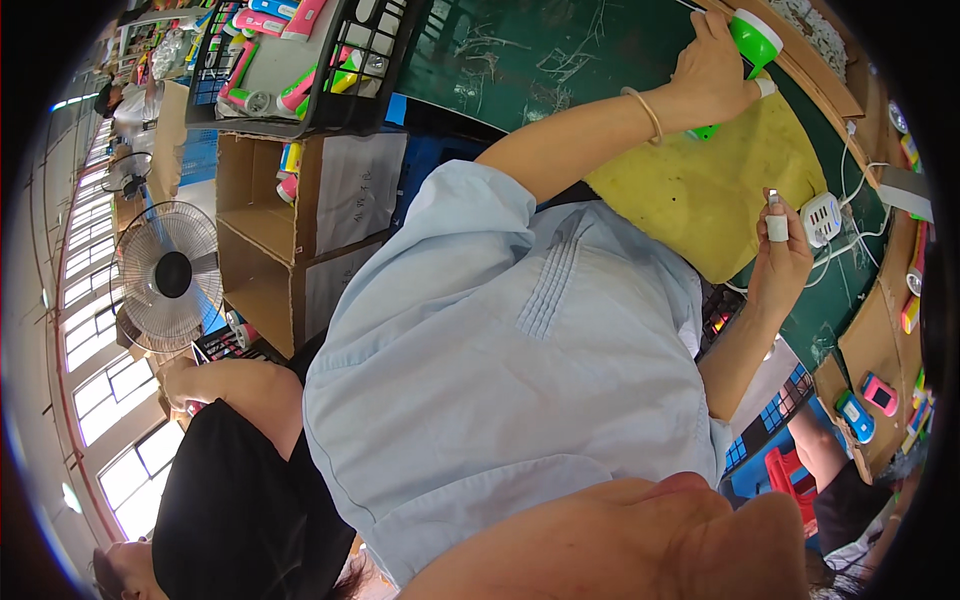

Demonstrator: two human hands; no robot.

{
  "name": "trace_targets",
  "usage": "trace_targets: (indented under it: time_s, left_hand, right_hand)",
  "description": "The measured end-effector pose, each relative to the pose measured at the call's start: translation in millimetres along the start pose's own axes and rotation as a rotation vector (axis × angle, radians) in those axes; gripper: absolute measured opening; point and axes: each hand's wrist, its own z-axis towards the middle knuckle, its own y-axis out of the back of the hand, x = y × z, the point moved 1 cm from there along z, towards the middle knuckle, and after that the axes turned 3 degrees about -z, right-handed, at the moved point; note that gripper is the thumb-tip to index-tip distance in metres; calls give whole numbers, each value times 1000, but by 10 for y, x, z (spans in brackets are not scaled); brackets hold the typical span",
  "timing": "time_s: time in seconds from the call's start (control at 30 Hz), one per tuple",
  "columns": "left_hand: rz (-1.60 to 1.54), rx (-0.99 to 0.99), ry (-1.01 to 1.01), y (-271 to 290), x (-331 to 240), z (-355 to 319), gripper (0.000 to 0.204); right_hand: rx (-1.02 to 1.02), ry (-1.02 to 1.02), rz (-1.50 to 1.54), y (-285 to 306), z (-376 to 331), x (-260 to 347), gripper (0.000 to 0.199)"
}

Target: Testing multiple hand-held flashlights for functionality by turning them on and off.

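Snag risk noted at counter (480,85)

The left hand (712,88) gripped a green-and-white flashlight (758,42) over a yellow cloth (715,220). The right hand (785,262) pinched a white plug (777,229) beside a white charger (822,221). Loose white cords (866,235) lay near; one catching could have jerked the plug. A slack grip could have dropped the flashlight.

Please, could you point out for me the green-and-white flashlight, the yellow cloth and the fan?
Green-and-white flashlight (758,40): head view, on its wide front end.
Yellow cloth (715,190): head view, on its bare middle.
Fan (173,275): head view, on its dark hub.
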Motion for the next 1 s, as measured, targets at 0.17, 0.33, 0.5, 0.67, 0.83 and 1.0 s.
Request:
trace_targets:
  time_s: [0.17, 0.33, 0.5, 0.67, 0.83, 1.0]
  left_hand:
    - [-1328, 619, 547, 94, 11, -87, 31]
    - [-1162, 438, 424, 174, -214, -399, 27]
    - [-1049, 416, 385, 198, -280, -387, 24]
    - [-905, 327, 214, 239, -311, -439, 33]
    - [-1231, 386, 86, 317, -367, -500, 40]
    - [-1249, 385, 207, 332, -368, -497, 37]
  right_hand:
    - [-42, 343, -358, -177, 61, 218, 15]
    - [111, 768, -951, -411, 85, 496, 15]
    - [130, 975, -1164, -443, 67, 569, 19]
    - [298, 995, -1147, -524, 171, 874, 18]
    - [644, 387, -691, -473, -2, 982, 14]
    - [67, 842, -986, -361, -61, 588, 21]
